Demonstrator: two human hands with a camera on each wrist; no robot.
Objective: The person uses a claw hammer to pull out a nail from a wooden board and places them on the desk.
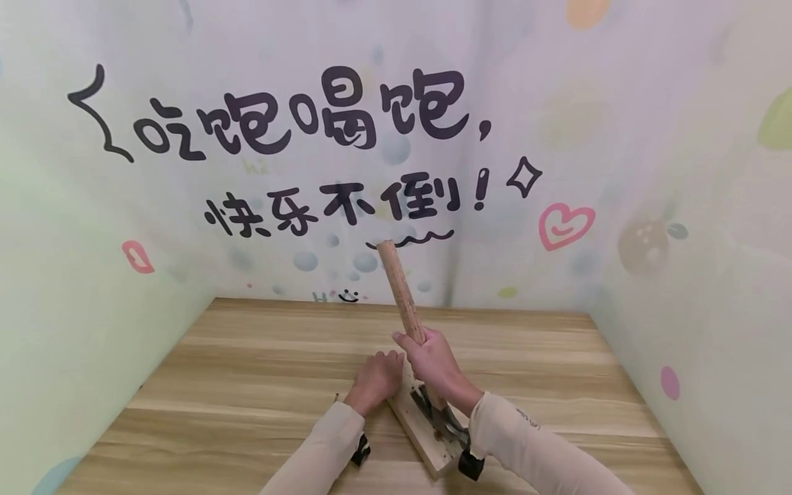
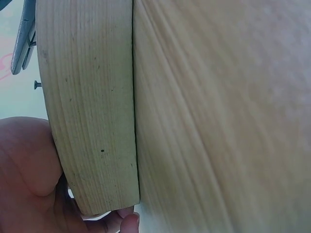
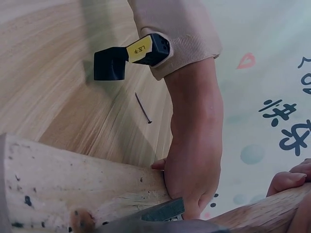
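Note:
My right hand (image 1: 438, 364) grips the wooden handle of a claw hammer (image 1: 397, 289), which slants up and away. The hammer's dark metal head (image 3: 165, 209) lies low against the top of a pale wooden board (image 1: 416, 430) marked with small dark holes. My left hand (image 1: 379, 377) holds the far end of that board; in the left wrist view its fingers (image 2: 129, 223) curl round the end. A nail (image 2: 38, 85) sticks out of the board's face near the claw (image 2: 23, 43). Whether the claw touches any nail cannot be seen.
A loose nail (image 3: 143, 109) lies on the wood-grain table (image 1: 266, 357), left of the board. Behind the table hangs a printed white cloth wall (image 1: 495, 261), with side walls left and right. Dark camera mounts (image 1: 471, 465) sit on both wrists.

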